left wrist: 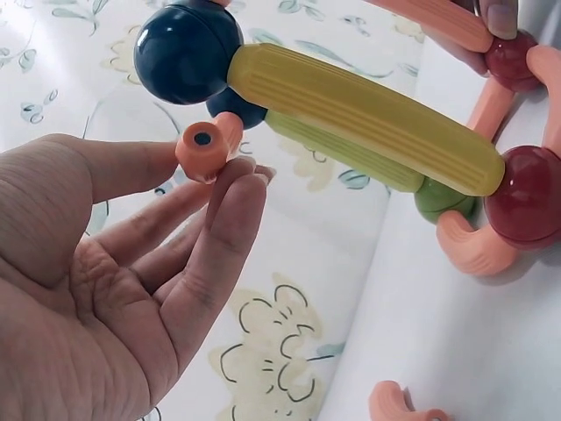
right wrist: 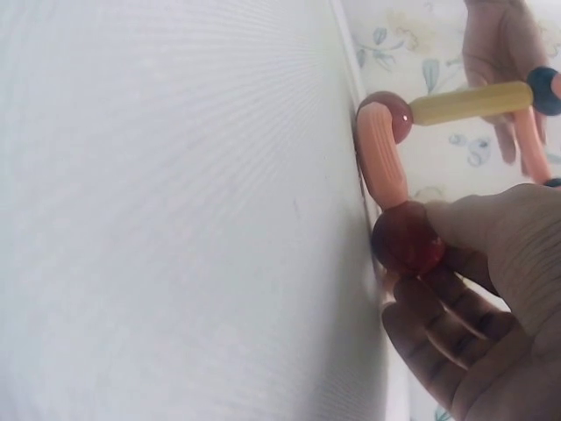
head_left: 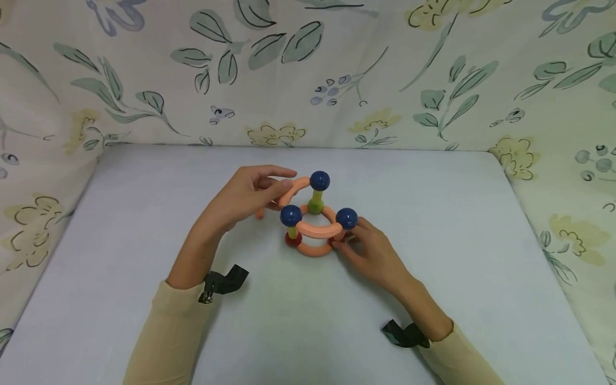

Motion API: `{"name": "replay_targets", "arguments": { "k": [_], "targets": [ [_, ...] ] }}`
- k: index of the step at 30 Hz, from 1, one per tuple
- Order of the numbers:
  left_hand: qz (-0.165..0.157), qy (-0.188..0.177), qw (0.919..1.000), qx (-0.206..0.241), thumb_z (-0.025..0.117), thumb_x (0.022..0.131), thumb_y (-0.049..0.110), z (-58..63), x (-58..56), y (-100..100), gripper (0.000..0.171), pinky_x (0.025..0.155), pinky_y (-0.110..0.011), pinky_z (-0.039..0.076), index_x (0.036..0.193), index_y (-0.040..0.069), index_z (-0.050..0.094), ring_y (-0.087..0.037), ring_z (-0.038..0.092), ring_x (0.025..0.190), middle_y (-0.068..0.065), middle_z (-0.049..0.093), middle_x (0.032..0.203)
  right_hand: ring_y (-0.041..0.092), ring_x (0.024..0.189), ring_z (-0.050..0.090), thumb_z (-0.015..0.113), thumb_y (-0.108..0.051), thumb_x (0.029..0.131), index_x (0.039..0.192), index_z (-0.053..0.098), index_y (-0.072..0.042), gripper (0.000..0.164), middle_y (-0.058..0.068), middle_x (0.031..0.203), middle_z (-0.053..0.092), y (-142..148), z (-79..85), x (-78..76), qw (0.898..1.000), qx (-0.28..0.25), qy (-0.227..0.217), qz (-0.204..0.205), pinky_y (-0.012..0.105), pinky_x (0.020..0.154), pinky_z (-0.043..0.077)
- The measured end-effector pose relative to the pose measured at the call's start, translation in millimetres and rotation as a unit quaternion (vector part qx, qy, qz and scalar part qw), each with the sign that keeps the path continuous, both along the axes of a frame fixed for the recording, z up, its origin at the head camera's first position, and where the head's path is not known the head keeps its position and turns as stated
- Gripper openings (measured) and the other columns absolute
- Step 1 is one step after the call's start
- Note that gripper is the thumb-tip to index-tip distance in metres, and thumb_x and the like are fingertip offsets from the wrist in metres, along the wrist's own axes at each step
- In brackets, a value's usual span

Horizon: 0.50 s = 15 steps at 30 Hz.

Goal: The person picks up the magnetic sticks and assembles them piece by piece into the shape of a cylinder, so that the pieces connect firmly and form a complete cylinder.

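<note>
My left hand (head_left: 247, 195) pinches a curved orange rod (head_left: 295, 187) between thumb and fingers. One end meets the rear blue ball (head_left: 320, 181); in the left wrist view the other end (left wrist: 200, 156) shows a dark round spot and stands apart from the nearer blue ball (left wrist: 188, 51). A front orange rod (head_left: 320, 231) links the left and right blue balls. Below, a yellow rod (left wrist: 368, 118) and a light green rod (left wrist: 342, 151) rise from a ring of orange curved rods (head_left: 313, 251). With thumb and fingers, my right hand (head_left: 377, 256) holds a red ball (right wrist: 408, 239) of that ring.
A loose orange curved piece (left wrist: 399, 405) lies on the white table (head_left: 308, 321) beside the structure, partly behind my left hand in the head view. Floral cloth (head_left: 308, 75) hangs behind the table and at both sides. A dark strap (head_left: 226, 280) sits on each wrist.
</note>
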<state>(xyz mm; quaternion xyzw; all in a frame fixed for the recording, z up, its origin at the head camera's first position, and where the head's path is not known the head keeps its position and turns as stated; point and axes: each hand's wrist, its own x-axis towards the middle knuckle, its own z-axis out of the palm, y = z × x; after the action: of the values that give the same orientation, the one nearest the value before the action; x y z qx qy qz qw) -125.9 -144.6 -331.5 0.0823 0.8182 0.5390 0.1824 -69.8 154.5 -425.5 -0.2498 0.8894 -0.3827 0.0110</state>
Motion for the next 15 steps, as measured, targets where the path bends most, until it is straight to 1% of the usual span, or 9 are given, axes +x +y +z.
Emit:
{"name": "replay_targets", "arguments": {
  "k": [3, 4, 7, 8, 11, 14, 15],
  "targets": [
    [-0.003, -0.021, 0.9998, 0.000, 0.065, 0.106, 0.039, 1.2, 0.4, -0.4, 0.040, 0.059, -0.028, 0.047, 0.143, 0.024, 0.066, -0.023, 0.078, 0.094, -0.012, 0.080, 0.117, 0.017, 0.108, 0.070, 0.079, -0.012, 0.096, 0.120, 0.072, -0.008, 0.025, 0.006, 0.117, 0.070, -0.4, 0.4, 0.3, 1.000, 0.002, 0.004, 0.000, 0.035, 0.089, 0.065],
    [-0.003, -0.027, 0.9996, 0.003, 0.065, 0.106, 0.039, 1.4, 0.4, -0.7, 0.039, 0.058, -0.028, 0.046, 0.143, 0.025, 0.066, -0.023, 0.078, 0.096, -0.011, 0.080, 0.117, 0.018, 0.108, 0.070, 0.079, -0.013, 0.096, 0.120, 0.072, -0.008, 0.025, 0.006, 0.117, 0.070, -0.6, 0.5, 0.5, 1.000, 0.002, 0.006, 0.001, 0.035, 0.089, 0.065],
    [-0.006, -0.035, 0.9993, 0.013, 0.065, 0.106, 0.039, 2.3, 0.4, -1.3, 0.039, 0.060, -0.029, 0.048, 0.143, 0.026, 0.065, -0.021, 0.080, 0.099, -0.008, 0.081, 0.116, 0.018, 0.107, 0.070, 0.078, -0.013, 0.097, 0.120, 0.073, -0.008, 0.024, 0.006, 0.116, 0.070, -1.2, 0.7, 0.7, 1.000, 0.001, 0.007, 0.003, 0.036, 0.088, 0.065],
    [-0.008, -0.033, 0.9993, 0.015, 0.065, 0.106, 0.038, 2.4, 0.4, -1.5, 0.039, 0.060, -0.029, 0.048, 0.143, 0.026, 0.065, -0.019, 0.079, 0.094, -0.007, 0.081, 0.114, 0.018, 0.107, 0.070, 0.078, -0.013, 0.097, 0.120, 0.073, -0.008, 0.024, 0.006, 0.116, 0.070, -1.2, 0.5, 0.5, 1.000, 0.001, 0.007, 0.003, 0.036, 0.088, 0.065],
    [-0.010, -0.028, 0.9993, 0.020, 0.066, 0.106, 0.037, 2.4, 0.2, -1.4, 0.039, 0.061, -0.030, 0.049, 0.143, 0.025, 0.065, -0.017, 0.076, 0.092, -0.006, 0.082, 0.113, 0.017, 0.108, 0.070, 0.077, -0.014, 0.098, 0.120, 0.072, -0.009, 0.024, 0.005, 0.116, 0.070, -0.7, 0.0, -0.1, 1.000, 0.004, 0.002, 0.003, 0.035, 0.088, 0.064],
    [-0.012, -0.025, 0.9992, 0.030, 0.067, 0.105, 0.036, 2.7, 0.3, -0.4, 0.040, 0.067, -0.031, 0.055, 0.142, 0.023, 0.065, -0.018, 0.076, 0.093, -0.007, 0.081, 0.114, 0.016, 0.109, 0.069, 0.077, -0.014, 0.098, 0.117, 0.072, -0.011, 0.020, 0.004, 0.117, 0.069, -0.1, -0.3, -0.5, 1.000, 0.003, -0.005, 0.001, 0.035, 0.089, 0.064],
    [-0.012, -0.025, 0.9991, 0.031, 0.067, 0.105, 0.037, 2.9, 0.6, 0.1, 0.040, 0.071, -0.033, 0.057, 0.142, 0.023, 0.066, -0.019, 0.077, 0.099, -0.008, 0.081, 0.115, 0.016, 0.109, 0.069, 0.077, -0.014, 0.098, 0.116, 0.072, -0.011, 0.020, 0.003, 0.117, 0.069, -0.1, -0.3, -0.4, 1.000, 0.002, -0.006, 0.000, 0.035, 0.089, 0.064]
  ]
}}
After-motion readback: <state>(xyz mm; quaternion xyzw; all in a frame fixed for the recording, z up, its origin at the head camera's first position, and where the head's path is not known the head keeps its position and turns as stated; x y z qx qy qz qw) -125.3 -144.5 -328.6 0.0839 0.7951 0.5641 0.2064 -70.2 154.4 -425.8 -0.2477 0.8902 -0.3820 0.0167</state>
